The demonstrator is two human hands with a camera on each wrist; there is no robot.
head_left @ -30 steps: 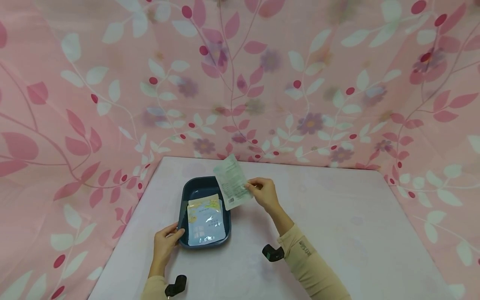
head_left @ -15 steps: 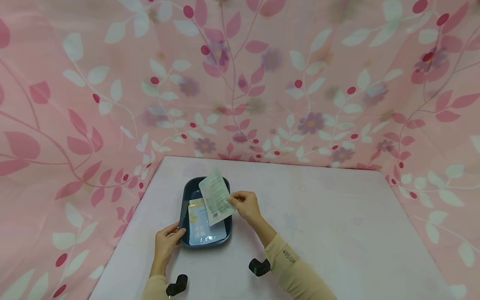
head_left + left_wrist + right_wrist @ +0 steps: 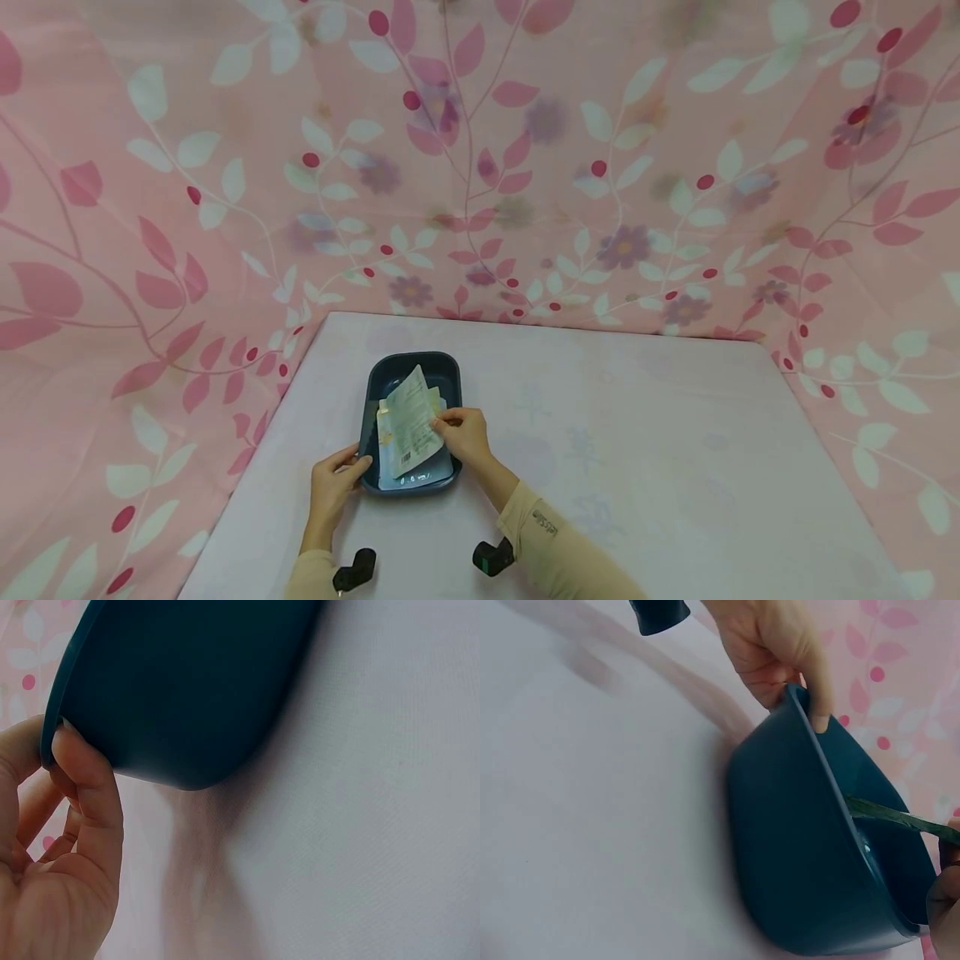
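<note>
A dark blue tray (image 3: 372, 379) with raised walls sits left of the table's middle. My left hand (image 3: 330, 487) pinches its left rim, thumb on one side and fingers on the other; the left wrist view shows that grip on the tray (image 3: 180, 690) up close. My right hand (image 3: 467, 435) pinches the right edge of a pale green flat packet (image 3: 412, 425), held tilted over the tray. Beneath it in the tray lies a light blue packet (image 3: 427, 477) with a yellowish top, mostly covered. In the right wrist view the green packet (image 3: 900, 816) appears edge-on at the rim.
A white cloth covers the table (image 3: 637, 450), which stretches right of the tray. Behind and at the sides hangs a pink curtain (image 3: 517, 150) with leaves and flowers. Black wrist cameras (image 3: 492, 557) stick out from both forearms.
My right hand has carried the green packet left and down, from beside the tray's upper right to over the light blue packet. The left hand has kept its grip on the rim.
</note>
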